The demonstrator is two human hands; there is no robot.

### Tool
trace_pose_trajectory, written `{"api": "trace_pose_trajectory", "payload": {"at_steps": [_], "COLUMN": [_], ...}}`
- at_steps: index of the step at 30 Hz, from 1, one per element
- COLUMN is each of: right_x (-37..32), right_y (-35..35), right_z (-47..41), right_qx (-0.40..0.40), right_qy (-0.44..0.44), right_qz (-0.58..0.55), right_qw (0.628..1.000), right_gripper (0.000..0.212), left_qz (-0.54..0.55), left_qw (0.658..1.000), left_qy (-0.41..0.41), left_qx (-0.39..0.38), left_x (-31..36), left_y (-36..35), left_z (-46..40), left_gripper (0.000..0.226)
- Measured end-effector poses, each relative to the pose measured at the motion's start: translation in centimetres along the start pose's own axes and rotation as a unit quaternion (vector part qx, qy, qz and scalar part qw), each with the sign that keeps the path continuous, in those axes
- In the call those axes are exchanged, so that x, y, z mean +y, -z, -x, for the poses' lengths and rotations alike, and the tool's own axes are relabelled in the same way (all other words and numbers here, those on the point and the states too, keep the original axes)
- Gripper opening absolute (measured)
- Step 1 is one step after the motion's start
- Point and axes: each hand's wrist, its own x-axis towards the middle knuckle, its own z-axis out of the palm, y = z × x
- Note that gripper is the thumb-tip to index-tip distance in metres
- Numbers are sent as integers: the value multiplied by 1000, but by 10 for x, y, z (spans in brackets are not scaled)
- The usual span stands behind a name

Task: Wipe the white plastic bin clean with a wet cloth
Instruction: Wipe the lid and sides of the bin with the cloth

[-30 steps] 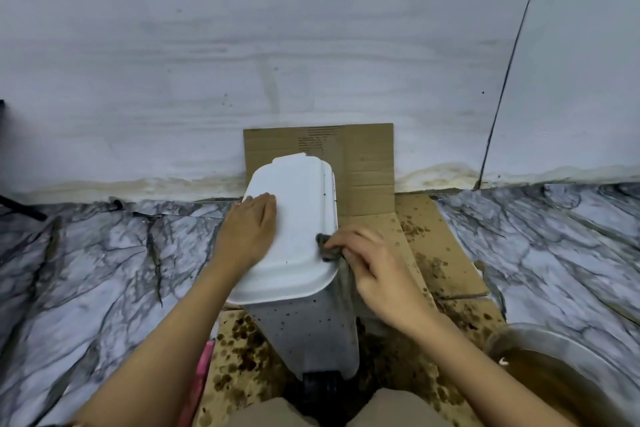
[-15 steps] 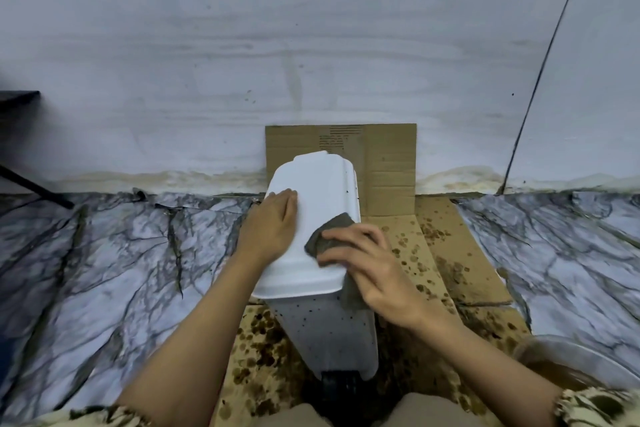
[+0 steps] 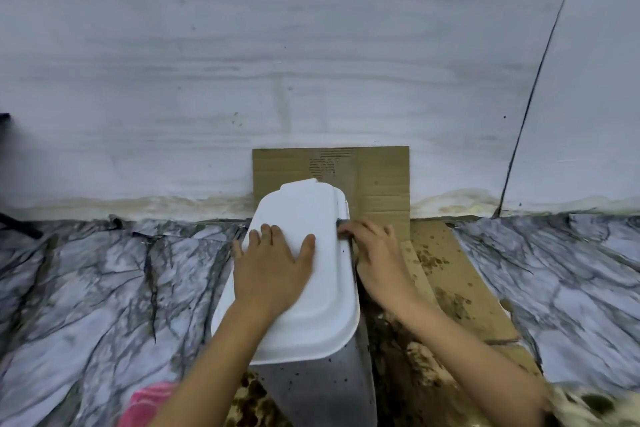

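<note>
The white plastic bin [image 3: 311,315] stands on stained cardboard, its white lid on top and its speckled grey front wall facing me. My left hand [image 3: 273,267] lies flat on the lid with fingers spread. My right hand [image 3: 372,250] is at the bin's right side near the far end of the lid and holds a dark wet cloth [image 3: 343,222] against the lid's edge. Only a small corner of the cloth shows past my fingertips.
Brown cardboard [image 3: 450,274] covers the floor under and right of the bin and leans up the white wall [image 3: 311,45]. Marble-patterned floor [image 3: 104,288] spreads on both sides. A pink object [image 3: 149,402] lies at lower left.
My right hand slid the cloth off the lid's top to its right edge and farther toward the wall. My left hand shifted onto the middle of the lid.
</note>
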Motion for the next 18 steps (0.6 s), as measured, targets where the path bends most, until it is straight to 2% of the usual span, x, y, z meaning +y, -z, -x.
{"api": "trace_pose_trajectory", "payload": {"at_steps": [4, 6, 10, 15, 17, 18], "right_x": [14, 16, 4, -21, -23, -25], "right_y": [-4, -3, 6, 28, 34, 36], "right_z": [-71, -82, -32, 68, 71, 65], "right_qx": [-21, -32, -42, -45, -71, -72], "right_qy": [-83, -94, -52, 107, 111, 82], "right_qz": [37, 41, -15, -54, -90, -120], "right_qw": [996, 994, 998, 992, 987, 987], "right_gripper": [43, 43, 47, 51, 48, 45], "left_qz": [-1, 7, 42, 74, 93, 97], "left_qw": [1000, 1000, 999, 997, 995, 995], "left_qy": [-2, 0, 9, 21, 26, 24], "left_qx": [17, 20, 12, 5, -1, -3], "left_x": [7, 7, -2, -19, -23, -24], "left_y": [-2, -2, -2, 1, 2, 3], "left_z": [-2, -1, 0, -2, -1, 0], "left_gripper": [74, 75, 77, 74, 73, 73]}}
